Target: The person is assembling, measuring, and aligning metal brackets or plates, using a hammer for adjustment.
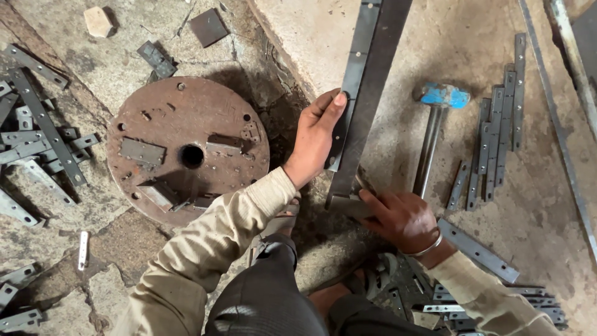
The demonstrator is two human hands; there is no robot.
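Note:
Two long dark steel flat bars (368,93) lie side by side on the concrete floor, running from top centre down toward me. My left hand (316,137) grips the left edge of the bars, thumb pressed on the narrower punched strip. My right hand (403,218), with a metal bangle on the wrist, holds the near end of the bars, where a small metal piece (348,205) sits against them. A hammer (435,124) with a blue head and steel handle lies just right of the bars.
A rusty round steel plate (186,146) with a centre hole and welded blocks lies at left. Short punched strips are lined up at right (497,134), heaped by my right arm (491,298), and scattered at far left (37,137). My knees are at the bottom.

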